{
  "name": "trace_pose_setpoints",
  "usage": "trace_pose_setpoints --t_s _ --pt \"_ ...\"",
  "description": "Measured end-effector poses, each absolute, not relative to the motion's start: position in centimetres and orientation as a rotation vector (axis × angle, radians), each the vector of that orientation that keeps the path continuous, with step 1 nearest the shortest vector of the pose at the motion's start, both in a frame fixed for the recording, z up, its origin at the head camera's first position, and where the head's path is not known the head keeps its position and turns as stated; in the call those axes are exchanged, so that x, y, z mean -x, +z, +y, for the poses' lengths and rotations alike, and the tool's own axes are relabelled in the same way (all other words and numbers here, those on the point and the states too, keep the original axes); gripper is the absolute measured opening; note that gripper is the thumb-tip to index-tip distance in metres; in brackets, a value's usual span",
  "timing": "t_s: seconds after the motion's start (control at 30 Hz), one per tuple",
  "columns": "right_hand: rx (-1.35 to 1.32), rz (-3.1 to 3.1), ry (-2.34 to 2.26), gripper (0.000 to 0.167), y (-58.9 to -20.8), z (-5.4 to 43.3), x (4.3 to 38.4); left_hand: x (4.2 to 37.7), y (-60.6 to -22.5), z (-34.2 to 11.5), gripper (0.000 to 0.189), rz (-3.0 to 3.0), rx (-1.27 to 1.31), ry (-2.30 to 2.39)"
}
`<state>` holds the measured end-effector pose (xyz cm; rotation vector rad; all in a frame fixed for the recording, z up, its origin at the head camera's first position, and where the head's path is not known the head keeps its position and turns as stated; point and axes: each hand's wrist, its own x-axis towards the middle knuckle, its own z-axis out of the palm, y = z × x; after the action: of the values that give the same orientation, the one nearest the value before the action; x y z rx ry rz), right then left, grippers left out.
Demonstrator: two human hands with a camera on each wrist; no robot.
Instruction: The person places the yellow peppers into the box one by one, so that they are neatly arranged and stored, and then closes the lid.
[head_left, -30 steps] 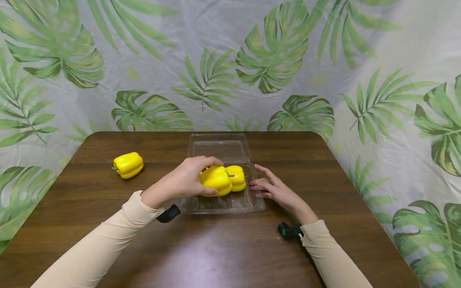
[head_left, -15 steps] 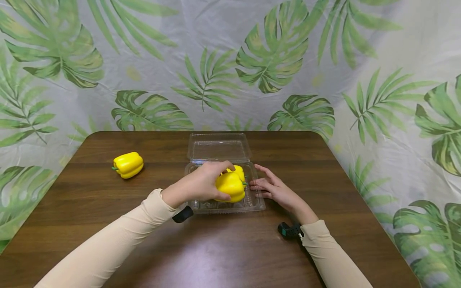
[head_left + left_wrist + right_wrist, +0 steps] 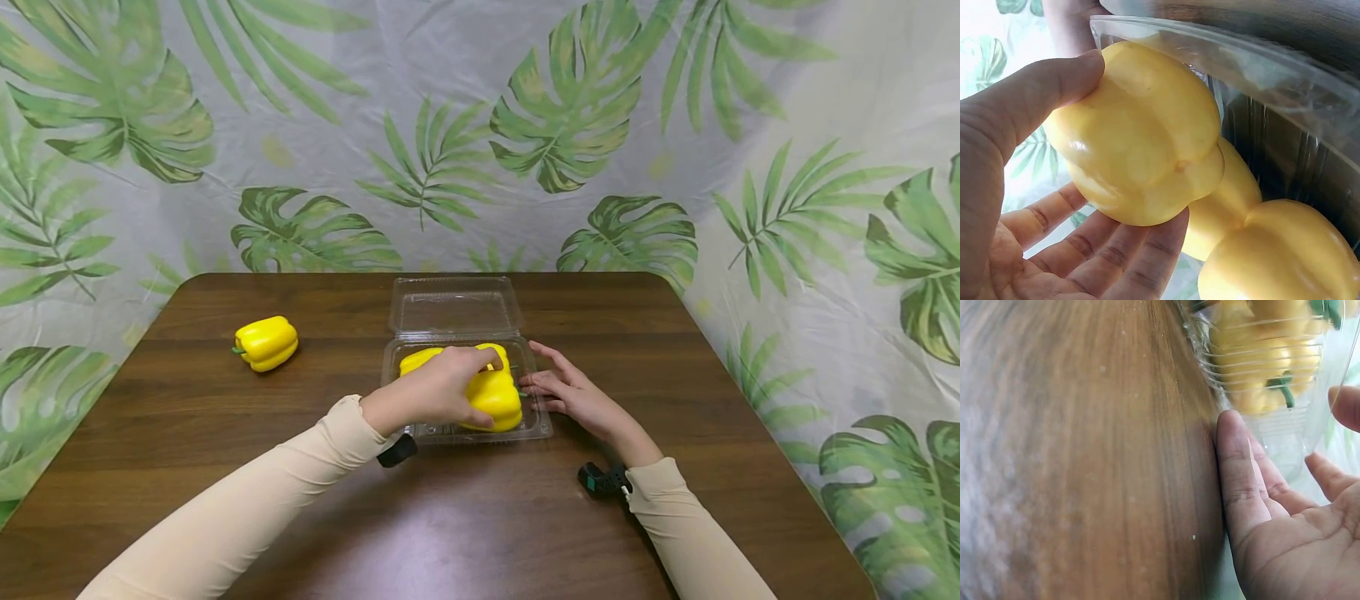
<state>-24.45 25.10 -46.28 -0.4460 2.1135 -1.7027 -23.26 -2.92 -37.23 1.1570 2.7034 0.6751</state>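
Observation:
My left hand (image 3: 442, 385) grips a yellow bell pepper (image 3: 498, 402) over the front right of a clear plastic clamshell box (image 3: 542, 432). In the left wrist view, the thumb lies on one side of this bell pepper (image 3: 1141, 131) and the fingers on the other. Two more yellow peppers are in the box: one at the left (image 3: 417, 360), partly behind my hand, and another at the back right (image 3: 498, 353). My right hand (image 3: 585, 404) rests by the box's right wall, fingers extended; in the right wrist view, fingertips (image 3: 1232, 428) meet the clear plastic.
The box's lid (image 3: 453, 307) is folded back toward the table's far edge. Another yellow pepper (image 3: 266, 343) lies on its side at the left of the brown wooden table (image 3: 330, 321). A leaf-patterned cloth (image 3: 450, 142) hangs behind.
My left hand has carried its pepper right and toward me, then lower into the box's front right, uncovering the pepper at the left. My right hand has stayed still.

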Motion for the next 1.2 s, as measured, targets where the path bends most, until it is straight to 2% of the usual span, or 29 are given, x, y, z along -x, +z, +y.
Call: trace_pose_setpoints --t_s 0.7,1.2 --pt "0.403 2.141 -1.673 0.063 -46.16 25.05 24.37 23.14 -37.86 -1.95 0.069 2.682 -1.155 0.676" --pt "0.424 2.138 -1.674 0.064 -46.02 25.08 24.3 23.36 -37.66 -2.68 0.063 2.675 -1.211 0.592"
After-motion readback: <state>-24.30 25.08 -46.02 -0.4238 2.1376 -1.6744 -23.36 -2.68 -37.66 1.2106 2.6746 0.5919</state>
